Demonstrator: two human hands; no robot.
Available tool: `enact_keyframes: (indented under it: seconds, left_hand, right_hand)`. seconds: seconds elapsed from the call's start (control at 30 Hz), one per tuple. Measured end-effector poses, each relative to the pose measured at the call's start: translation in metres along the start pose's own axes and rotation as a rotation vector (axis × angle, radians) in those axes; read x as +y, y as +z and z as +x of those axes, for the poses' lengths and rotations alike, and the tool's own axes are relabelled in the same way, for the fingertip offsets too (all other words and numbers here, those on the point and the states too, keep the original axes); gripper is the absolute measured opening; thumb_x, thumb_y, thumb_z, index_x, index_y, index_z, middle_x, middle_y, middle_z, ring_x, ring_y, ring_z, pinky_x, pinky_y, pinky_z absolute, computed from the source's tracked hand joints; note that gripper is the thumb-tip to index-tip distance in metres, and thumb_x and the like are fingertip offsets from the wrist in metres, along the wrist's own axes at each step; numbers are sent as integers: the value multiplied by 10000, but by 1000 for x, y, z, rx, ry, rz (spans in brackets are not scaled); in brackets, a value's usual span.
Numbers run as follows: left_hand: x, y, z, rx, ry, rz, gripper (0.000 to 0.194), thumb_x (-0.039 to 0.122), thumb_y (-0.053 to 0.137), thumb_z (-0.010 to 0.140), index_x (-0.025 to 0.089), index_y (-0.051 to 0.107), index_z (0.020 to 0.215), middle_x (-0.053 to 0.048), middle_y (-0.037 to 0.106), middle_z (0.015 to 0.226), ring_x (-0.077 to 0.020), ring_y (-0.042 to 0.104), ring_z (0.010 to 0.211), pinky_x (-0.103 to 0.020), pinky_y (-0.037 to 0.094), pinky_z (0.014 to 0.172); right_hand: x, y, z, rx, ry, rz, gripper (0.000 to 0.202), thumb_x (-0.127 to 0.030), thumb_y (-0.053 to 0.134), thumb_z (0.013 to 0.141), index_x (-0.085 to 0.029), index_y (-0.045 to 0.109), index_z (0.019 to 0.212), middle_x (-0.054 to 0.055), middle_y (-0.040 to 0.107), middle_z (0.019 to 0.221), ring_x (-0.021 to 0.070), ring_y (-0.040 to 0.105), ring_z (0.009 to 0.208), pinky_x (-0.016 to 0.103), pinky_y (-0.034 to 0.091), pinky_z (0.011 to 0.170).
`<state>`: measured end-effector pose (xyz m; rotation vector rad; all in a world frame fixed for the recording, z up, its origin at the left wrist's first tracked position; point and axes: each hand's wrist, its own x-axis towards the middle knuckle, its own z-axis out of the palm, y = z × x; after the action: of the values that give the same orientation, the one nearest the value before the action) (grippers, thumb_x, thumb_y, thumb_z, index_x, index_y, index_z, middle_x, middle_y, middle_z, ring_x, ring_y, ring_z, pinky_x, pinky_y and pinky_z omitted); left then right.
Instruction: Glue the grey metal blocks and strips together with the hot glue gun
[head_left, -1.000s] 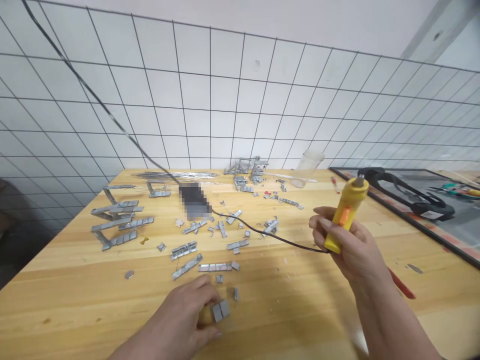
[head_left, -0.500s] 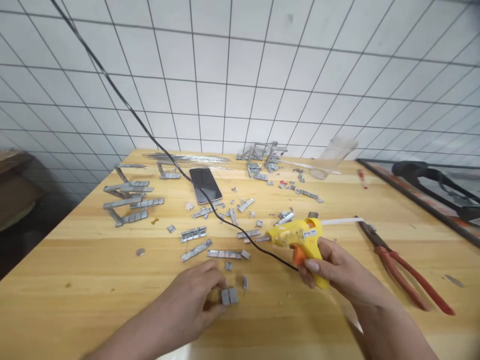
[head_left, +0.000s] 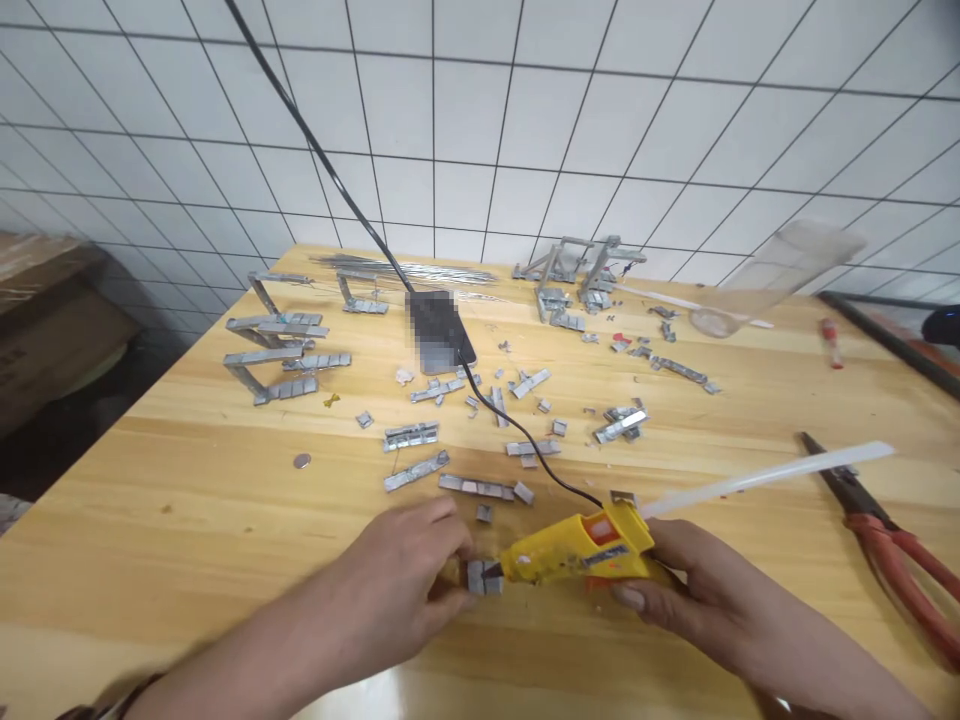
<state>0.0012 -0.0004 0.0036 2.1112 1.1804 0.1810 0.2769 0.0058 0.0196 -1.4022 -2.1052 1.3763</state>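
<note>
Sitting near the wall (head_left: pixel 465 120) at back right, a clear cup (head_left: pixel 780 280) had a white stick (head_left: pixel 660 296) by its base; contents hard to tell. Cardboard box (head_left: pixel 67 340) sat far left, insides hidden. Left hand (head_left: pixel 412 575) pinched a small grey block (head_left: pixel 484 578). Right hand (head_left: pixel 690 590) gripped a yellow glue gun (head_left: pixel 559 550), nozzle (head_left: pixel 493 572) at the block, contact unclear. Block lay between hands, nearer the left.

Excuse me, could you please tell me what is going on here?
A person's right hand holds a yellow glue gun, its nozzle at a small gray block held in the left hand. A white glue stick juts from the gun's back. Red-handled pliers lie at right; gray pieces lie scattered beyond.
</note>
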Motion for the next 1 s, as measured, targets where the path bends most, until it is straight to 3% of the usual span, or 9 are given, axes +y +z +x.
enact_keyframes:
  seconds: [0.2,0.33,0.47,0.6,0.77,1.0]
  left_hand:
    - [0,2,-1,-6,-6,15,121,127,539,768,213,571,847,-11,575,869,-172,551,803,-266,419,681]
    - [-1,3,-1,-1,-1,11,109,134,548,772,211,564,847,-9,576,875,-171,554,804,-268,416,679]
    - [-1,2,1,-1,-8,12,98,150,548,780,212,567,852,-11,576,872,-171,555,792,-267,417,671]
    - [0,1,2,-16,-16,22,63,153,537,781,203,561,811,-16,575,862,-170,551,774,-268,419,665]
    - [-1,3,1,-5,-14,35,85,149,539,776,210,564,829,-12,577,859,-171,555,777,-269,413,661]
    - [-1,4,-1,2,-10,30,59,164,555,778,208,558,818,-8,582,854,-169,558,776,-268,410,656]
  right_hand:
    - [1,6,2,114,15,-120,212,-421,570,822,-241,675,862,25,694,747,219,630,681,258,514,612]
    - [2,6,3,79,-6,-161,205,-415,556,834,-240,644,773,21,670,686,207,607,625,256,498,568]
    - [0,6,5,53,-10,-144,203,-406,545,846,-246,665,884,31,681,710,220,617,640,274,511,596]
    - [-3,5,6,-6,-19,-70,240,-391,568,837,-259,665,1013,59,714,911,263,641,803,315,523,719]
    - [0,5,5,22,-3,-54,272,-418,538,853,-253,661,1031,50,712,796,252,644,718,320,531,699]
    - [1,5,8,-5,-22,-51,257,-374,526,869,-258,648,1064,55,721,954,241,655,803,297,530,716]
